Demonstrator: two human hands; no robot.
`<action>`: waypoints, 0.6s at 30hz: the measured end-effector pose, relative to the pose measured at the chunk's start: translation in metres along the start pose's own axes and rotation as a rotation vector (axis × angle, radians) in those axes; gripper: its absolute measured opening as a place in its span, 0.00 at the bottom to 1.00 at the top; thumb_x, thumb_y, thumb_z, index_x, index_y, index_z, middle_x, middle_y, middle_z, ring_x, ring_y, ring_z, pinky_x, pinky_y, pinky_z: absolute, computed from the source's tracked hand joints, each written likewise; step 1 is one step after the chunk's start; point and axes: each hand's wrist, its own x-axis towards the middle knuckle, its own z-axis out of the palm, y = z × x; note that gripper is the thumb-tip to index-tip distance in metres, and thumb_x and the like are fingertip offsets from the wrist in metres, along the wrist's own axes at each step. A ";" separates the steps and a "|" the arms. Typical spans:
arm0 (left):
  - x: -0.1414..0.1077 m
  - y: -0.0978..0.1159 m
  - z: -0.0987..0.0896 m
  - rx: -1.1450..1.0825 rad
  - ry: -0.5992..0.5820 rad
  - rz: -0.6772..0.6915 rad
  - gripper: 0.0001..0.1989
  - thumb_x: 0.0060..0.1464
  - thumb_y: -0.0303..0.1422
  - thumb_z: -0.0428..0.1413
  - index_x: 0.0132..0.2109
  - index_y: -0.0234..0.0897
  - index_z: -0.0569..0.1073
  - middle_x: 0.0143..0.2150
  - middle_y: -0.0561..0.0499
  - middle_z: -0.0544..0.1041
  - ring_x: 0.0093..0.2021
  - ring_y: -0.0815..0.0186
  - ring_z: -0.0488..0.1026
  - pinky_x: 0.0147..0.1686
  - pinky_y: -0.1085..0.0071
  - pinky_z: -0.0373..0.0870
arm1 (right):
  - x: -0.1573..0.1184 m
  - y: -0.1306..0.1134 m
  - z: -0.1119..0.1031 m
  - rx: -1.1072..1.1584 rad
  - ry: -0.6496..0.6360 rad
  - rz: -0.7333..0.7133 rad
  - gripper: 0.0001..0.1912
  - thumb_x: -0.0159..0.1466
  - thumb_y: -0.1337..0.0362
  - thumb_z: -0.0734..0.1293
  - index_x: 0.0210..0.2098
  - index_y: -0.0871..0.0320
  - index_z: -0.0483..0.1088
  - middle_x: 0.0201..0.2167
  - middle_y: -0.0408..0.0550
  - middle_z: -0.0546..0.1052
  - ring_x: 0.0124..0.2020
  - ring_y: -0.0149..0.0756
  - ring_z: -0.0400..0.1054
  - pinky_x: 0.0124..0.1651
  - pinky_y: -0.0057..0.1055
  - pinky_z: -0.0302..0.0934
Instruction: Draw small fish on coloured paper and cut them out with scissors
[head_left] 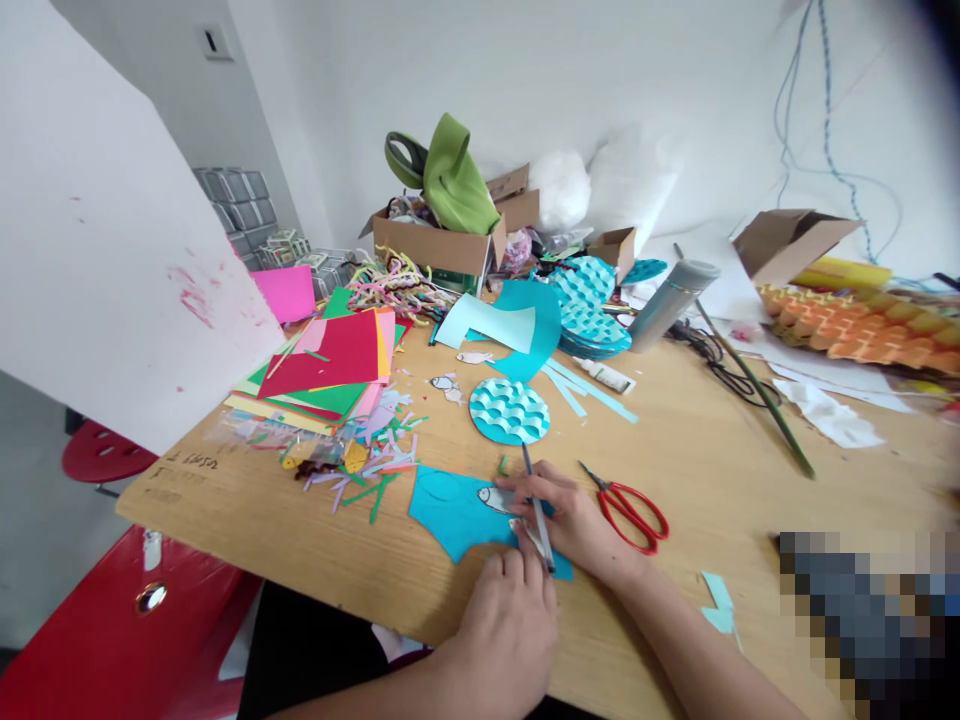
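A blue paper sheet (450, 525) lies at the table's front edge, with a faint outline near its left end. On it rests a small white paper fish cutout (493, 498), touched by the fingers of my right hand (574, 520). That hand also has a grey pen (538, 508) between its fingers. A second paper fish cutout (527, 535) lies partly under the bent fingers of my left hand (510, 625), which press it on the sheet. Red-handled scissors (634, 512) lie open to the right. Just behind the sheet is a wavy-patterned teal disc (510, 411).
Coloured paper sheets (330, 365) and paper scraps (375, 465) lie to the left. Farther back are a glue bottle (604, 375), stacked teal discs (592, 325), a grey tumbler (671, 300) and a cardboard box (431, 245). A stick (757, 385) lies at right.
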 end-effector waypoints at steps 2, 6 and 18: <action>0.001 -0.001 -0.001 0.000 -0.012 0.005 0.24 0.60 0.39 0.53 0.57 0.26 0.72 0.54 0.34 0.71 0.43 0.58 0.68 0.41 0.63 0.62 | 0.000 -0.004 -0.005 0.066 0.045 0.043 0.02 0.64 0.66 0.66 0.35 0.55 0.72 0.44 0.52 0.79 0.45 0.42 0.74 0.44 0.39 0.70; 0.002 -0.002 -0.003 -0.019 -0.031 0.017 0.24 0.59 0.38 0.55 0.56 0.24 0.72 0.55 0.32 0.70 0.43 0.57 0.68 0.40 0.63 0.63 | 0.000 -0.012 -0.018 0.180 0.175 0.201 0.08 0.68 0.58 0.64 0.39 0.54 0.72 0.45 0.52 0.80 0.45 0.41 0.75 0.44 0.37 0.71; 0.000 -0.002 -0.004 -0.018 -0.005 0.019 0.21 0.58 0.36 0.54 0.54 0.26 0.74 0.53 0.34 0.72 0.43 0.57 0.68 0.42 0.63 0.63 | -0.003 -0.008 -0.004 -0.098 0.046 0.053 0.10 0.64 0.63 0.68 0.45 0.54 0.74 0.41 0.53 0.76 0.44 0.43 0.73 0.44 0.39 0.70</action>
